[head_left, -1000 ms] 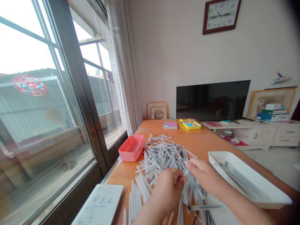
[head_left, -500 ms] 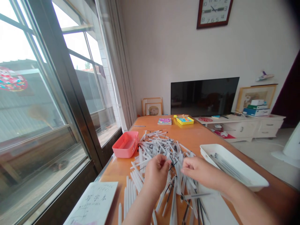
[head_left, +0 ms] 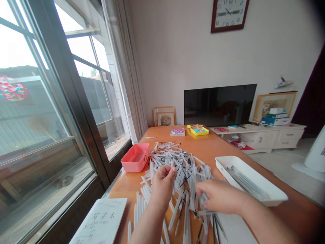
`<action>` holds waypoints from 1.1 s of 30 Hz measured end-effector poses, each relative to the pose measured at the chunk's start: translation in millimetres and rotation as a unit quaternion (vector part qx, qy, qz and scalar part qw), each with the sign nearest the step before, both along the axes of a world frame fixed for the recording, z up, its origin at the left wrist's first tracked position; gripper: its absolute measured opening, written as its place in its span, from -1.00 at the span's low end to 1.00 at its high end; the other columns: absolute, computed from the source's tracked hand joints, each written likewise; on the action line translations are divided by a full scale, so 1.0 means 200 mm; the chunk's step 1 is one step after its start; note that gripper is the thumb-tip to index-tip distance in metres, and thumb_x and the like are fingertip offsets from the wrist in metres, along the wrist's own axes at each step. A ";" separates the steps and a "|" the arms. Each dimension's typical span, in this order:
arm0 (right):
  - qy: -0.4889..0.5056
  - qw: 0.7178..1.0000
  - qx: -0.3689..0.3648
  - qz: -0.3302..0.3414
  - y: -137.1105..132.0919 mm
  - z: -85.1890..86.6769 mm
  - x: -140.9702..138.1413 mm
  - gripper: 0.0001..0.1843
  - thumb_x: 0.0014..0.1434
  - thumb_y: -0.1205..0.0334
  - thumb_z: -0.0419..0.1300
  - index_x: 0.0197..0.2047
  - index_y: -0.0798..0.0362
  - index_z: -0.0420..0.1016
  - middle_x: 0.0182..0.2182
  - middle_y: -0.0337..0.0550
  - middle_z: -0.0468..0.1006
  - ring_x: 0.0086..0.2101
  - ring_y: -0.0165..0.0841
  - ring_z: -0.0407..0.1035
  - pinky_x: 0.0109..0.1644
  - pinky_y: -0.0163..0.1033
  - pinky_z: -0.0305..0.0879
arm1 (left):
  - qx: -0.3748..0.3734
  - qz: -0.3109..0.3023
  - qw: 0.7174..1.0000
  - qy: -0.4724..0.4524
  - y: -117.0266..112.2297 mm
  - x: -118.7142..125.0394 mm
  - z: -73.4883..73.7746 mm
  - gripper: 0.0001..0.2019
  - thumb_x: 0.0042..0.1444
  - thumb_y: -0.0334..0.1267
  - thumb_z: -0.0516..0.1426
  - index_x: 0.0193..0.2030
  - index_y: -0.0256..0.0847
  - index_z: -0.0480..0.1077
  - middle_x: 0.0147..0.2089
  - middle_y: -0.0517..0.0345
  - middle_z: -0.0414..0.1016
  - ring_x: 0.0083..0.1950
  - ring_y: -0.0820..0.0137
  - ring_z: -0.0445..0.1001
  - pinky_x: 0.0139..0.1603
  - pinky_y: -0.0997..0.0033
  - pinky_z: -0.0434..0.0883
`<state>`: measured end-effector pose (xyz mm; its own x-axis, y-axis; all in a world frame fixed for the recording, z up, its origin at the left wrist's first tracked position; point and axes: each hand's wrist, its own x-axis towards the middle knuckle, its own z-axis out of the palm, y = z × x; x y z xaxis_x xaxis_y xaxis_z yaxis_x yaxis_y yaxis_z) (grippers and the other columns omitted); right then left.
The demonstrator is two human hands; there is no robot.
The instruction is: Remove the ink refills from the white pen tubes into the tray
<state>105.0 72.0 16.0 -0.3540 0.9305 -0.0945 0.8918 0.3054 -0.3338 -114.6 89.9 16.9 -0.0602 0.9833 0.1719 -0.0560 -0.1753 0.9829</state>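
Note:
A loose heap of translucent pen barrels, dark caps and thin refills spreads over the middle of the table. Above its near part is my left hand, thumb and forefinger pinched together; whatever lies between them blends with the heap behind. My right hand is lower and to the right, its curled fingers down among the pen parts. A pale piece shows at its fingertips, too unclear to name. Pens lie side by side in a white tray beyond my right wrist.
At the left edge stands a pink basket, with a notebook nearer me. Toward the far end lie a colourful booklet, a yellow box and a single pen. White paper rests under my right forearm.
My left hand has shifted slightly left, still pinched. The right hand has gone down and its fingers have reached in among the pen parts. The view has shifted a little.

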 end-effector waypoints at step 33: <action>0.624 0.760 -0.147 -0.109 0.07 -0.05 -0.16 -0.79 0.23 0.16 0.21 -0.11 0.07 0.50 -0.35 -0.17 0.59 -0.29 -0.36 0.48 -0.21 -0.26 0.40 | -0.008 0.057 0.990 -0.128 0.10 -0.07 -0.07 -0.63 0.05 0.05 0.31 -0.25 -0.21 0.40 -0.26 0.09 0.50 -0.28 0.43 0.41 -0.33 0.50 0.34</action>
